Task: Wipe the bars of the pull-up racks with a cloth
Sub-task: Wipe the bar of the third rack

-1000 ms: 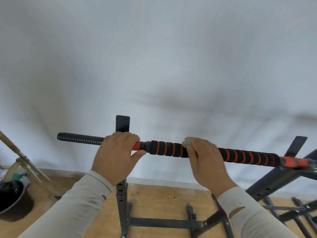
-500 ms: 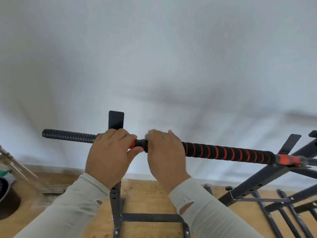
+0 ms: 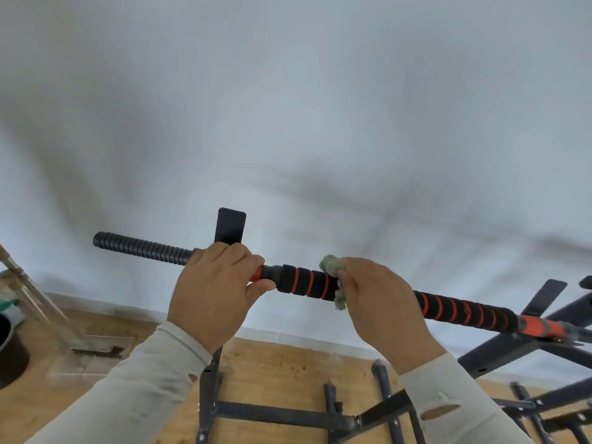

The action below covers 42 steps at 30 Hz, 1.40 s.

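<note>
A pull-up bar runs across the view, black foam with red spiral stripes in the middle and right, ribbed black grip at its left end. My left hand grips the bar over the upright post. My right hand wraps around the bar just to the right, holding a grey-green cloth pressed against the foam. Bits of cloth stick out above and below the bar beside my fingers.
The rack's black uprights and base frame stand on a wooden floor below. A second rack's dark bars cross at the right. A white wall is close behind. A dark bucket and wooden sticks sit at the far left.
My right hand slid left along the bar to meet my left hand, then moved back right, exposing striped foam between the hands. My left hand kept its grip.
</note>
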Each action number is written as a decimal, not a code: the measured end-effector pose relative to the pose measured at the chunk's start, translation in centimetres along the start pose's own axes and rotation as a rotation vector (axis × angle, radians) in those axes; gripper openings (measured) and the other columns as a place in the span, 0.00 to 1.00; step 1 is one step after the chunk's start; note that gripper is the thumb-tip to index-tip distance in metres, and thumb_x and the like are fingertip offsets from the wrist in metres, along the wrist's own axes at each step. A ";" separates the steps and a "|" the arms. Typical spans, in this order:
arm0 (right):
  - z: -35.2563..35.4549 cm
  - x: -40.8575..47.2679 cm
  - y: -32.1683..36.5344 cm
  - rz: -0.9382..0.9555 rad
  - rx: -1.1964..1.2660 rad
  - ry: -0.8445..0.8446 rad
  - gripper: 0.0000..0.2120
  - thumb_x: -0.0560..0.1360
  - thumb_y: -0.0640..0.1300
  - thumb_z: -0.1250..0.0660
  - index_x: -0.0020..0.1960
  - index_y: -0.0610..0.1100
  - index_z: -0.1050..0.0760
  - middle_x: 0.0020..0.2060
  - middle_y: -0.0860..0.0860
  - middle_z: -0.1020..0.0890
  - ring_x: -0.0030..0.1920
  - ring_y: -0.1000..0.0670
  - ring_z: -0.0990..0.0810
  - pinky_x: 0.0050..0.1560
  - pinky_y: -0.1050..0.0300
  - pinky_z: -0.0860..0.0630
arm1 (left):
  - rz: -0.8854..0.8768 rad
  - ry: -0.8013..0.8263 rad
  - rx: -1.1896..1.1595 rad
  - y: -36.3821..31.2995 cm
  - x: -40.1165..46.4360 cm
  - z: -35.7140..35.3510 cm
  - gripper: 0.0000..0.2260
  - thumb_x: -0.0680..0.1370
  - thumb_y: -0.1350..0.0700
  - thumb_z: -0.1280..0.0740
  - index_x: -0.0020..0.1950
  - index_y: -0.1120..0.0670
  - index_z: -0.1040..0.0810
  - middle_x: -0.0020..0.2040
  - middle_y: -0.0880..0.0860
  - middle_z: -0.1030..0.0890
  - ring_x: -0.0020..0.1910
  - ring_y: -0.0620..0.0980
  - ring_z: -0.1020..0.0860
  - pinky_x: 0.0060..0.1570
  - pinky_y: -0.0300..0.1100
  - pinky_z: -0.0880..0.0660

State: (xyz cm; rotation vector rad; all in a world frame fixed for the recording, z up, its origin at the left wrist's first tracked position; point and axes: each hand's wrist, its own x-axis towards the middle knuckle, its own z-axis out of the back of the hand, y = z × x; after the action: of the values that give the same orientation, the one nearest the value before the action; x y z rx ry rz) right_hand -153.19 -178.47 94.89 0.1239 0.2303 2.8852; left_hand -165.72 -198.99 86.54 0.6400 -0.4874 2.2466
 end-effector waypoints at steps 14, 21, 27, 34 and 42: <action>-6.2 3.1 5.8 0.194 -0.093 -0.295 0.10 0.73 0.37 0.39 0.42 0.51 0.35 0.34 0.57 0.33 0.35 0.50 0.33 0.38 0.56 0.38 | 0.000 -0.007 -0.026 0.1 -0.1 -0.4 0.19 0.79 0.37 0.44 0.48 0.47 0.20 0.43 0.45 0.22 0.44 0.50 0.24 0.48 0.47 0.28; -1.2 1.5 -0.1 0.126 -0.297 -0.044 0.18 0.69 0.34 0.38 0.49 0.57 0.29 0.37 0.58 0.27 0.41 0.52 0.25 0.43 0.57 0.25 | 0.008 -0.012 -0.012 0.0 -0.1 0.0 0.19 0.79 0.36 0.43 0.50 0.47 0.19 0.44 0.44 0.22 0.44 0.50 0.23 0.50 0.48 0.26; -0.5 2.0 0.7 -0.018 -0.364 0.012 0.14 0.72 0.38 0.35 0.53 0.54 0.24 0.42 0.56 0.22 0.41 0.50 0.22 0.41 0.55 0.24 | 0.004 0.000 -0.010 0.1 0.0 -0.1 0.20 0.79 0.35 0.44 0.50 0.47 0.19 0.44 0.44 0.21 0.45 0.49 0.23 0.50 0.47 0.26; -5.3 2.6 8.4 0.101 -0.087 -0.310 0.09 0.71 0.37 0.34 0.41 0.50 0.30 0.32 0.55 0.27 0.34 0.50 0.27 0.34 0.55 0.33 | -0.026 -0.074 -0.064 0.3 -0.1 -0.4 0.13 0.79 0.43 0.40 0.44 0.48 0.21 0.42 0.45 0.22 0.42 0.51 0.24 0.47 0.48 0.27; -3.4 0.6 2.8 0.147 -0.165 -0.264 0.16 0.75 0.41 0.42 0.57 0.52 0.21 0.45 0.55 0.16 0.41 0.49 0.19 0.45 0.53 0.21 | -0.031 -0.064 -0.050 0.5 -0.3 -0.5 0.17 0.79 0.38 0.38 0.50 0.50 0.19 0.43 0.46 0.21 0.44 0.52 0.22 0.47 0.49 0.26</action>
State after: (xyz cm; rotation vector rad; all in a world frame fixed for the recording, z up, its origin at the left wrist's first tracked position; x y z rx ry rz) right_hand -154.82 -181.54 92.03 0.5061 -0.0687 2.9747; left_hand -166.05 -199.24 85.94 0.6907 -0.5594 2.1836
